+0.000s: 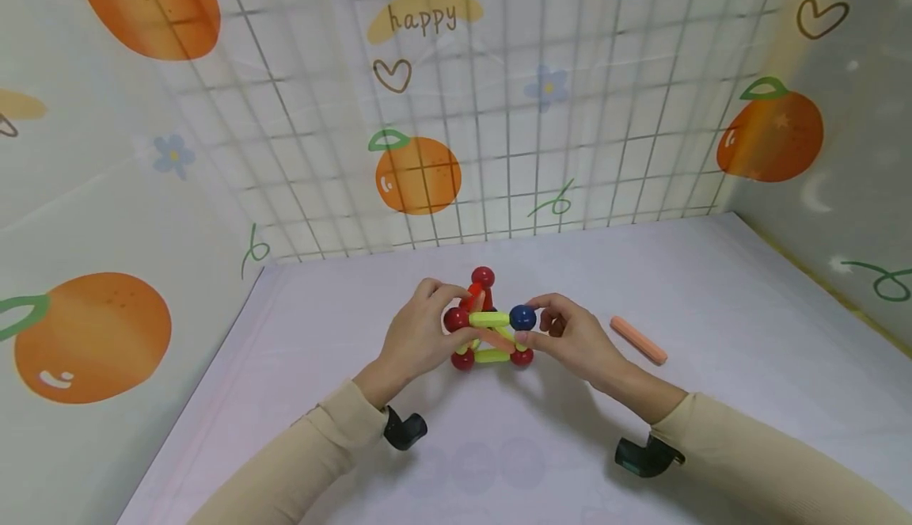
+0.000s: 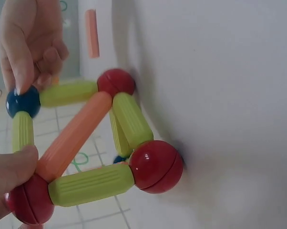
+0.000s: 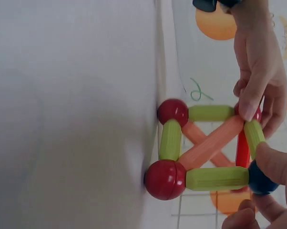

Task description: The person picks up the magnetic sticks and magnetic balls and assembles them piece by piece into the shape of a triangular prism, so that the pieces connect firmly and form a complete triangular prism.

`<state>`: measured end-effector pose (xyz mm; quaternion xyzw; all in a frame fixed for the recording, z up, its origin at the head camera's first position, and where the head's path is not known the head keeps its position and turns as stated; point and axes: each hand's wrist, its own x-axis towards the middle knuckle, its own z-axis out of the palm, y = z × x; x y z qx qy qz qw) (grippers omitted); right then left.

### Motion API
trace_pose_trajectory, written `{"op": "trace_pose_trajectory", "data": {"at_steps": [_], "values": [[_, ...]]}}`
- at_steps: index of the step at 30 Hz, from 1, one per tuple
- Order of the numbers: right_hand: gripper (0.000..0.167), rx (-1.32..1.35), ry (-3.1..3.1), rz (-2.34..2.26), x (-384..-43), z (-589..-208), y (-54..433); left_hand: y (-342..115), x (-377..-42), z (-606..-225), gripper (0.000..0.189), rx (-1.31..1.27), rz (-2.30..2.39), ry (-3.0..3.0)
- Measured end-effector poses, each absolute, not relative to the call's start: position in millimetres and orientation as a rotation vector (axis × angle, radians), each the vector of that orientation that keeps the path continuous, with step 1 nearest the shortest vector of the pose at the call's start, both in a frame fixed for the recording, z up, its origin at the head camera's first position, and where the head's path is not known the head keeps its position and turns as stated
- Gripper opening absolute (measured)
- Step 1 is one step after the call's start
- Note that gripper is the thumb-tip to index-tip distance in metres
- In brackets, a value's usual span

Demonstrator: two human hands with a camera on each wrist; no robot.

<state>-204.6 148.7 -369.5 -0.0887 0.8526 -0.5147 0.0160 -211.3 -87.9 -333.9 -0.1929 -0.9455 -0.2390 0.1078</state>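
Observation:
A toy frame of balls and ribbed rods stands on the table between both hands. At its upper left corner, my left hand (image 1: 419, 333) pinches a red ball (image 2: 33, 202). My right hand (image 1: 579, 341) holds the blue ball (image 1: 522, 317) at the upper right between thumb and fingers. A yellow-green rod (image 1: 489, 319) joins these two balls. Below, red balls (image 1: 463, 359) rest on the table with another yellow-green rod (image 1: 492, 356) between them. An orange rod (image 2: 76, 136) crosses the front face diagonally. Behind, a red rod (image 3: 242, 149) and a raised red ball (image 1: 483, 276) are partly hidden.
A loose orange rod (image 1: 638, 340) lies on the white table (image 1: 321, 462), right of the right hand. Behind the table stands a wire grid (image 1: 499, 129) covered by a sheet printed with oranges. Black wrist devices (image 1: 644, 458) hang beneath both forearms.

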Motion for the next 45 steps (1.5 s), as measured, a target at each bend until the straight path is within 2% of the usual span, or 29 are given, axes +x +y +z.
{"op": "trace_pose_trajectory", "data": {"at_steps": [6, 12, 17, 21, 25, 32, 39, 45], "values": [[0.044, -0.393, 2.638, -1.577, -188.3, -366.3, 135.7, -100.5, -218.9, -336.6, 0.052, -0.491, -0.593, -2.760], [0.046, -0.571, 2.603, -1.543, -175.3, -363.5, 122.0, -108.1, -234.3, -341.4, 0.050, -0.393, -0.583, -2.741], [0.047, -0.643, 2.622, -1.499, -176.6, -362.6, 118.9, -105.9, -249.0, -344.9, 0.043, -0.336, -0.783, -2.735], [0.047, -0.557, 2.716, -1.481, -188.0, -364.3, 127.5, -104.1, -256.6, -346.6, 0.038, -0.318, -1.060, -2.734], [0.047, -0.364, 2.812, -1.478, -205.4, -366.1, 142.2, -103.2, -245.0, -346.3, 0.040, -0.299, -1.194, -2.732], [0.056, -0.200, 3.004, -1.217, -217.1, -368.8, 192.7, -84.5, -203.7, -350.3, 0.070, -0.376, -0.911, -2.732], [0.069, -0.116, 3.031, -0.941, -197.9, -385.5, 261.5, -83.1, -200.5, -357.9, 0.047, -0.362, -0.809, -2.664], [0.066, -0.071, 3.020, -0.847, -190.4, -396.8, 289.9, -92.5, -208.1, -359.6, 0.043, -0.355, -0.780, -2.617]]}}
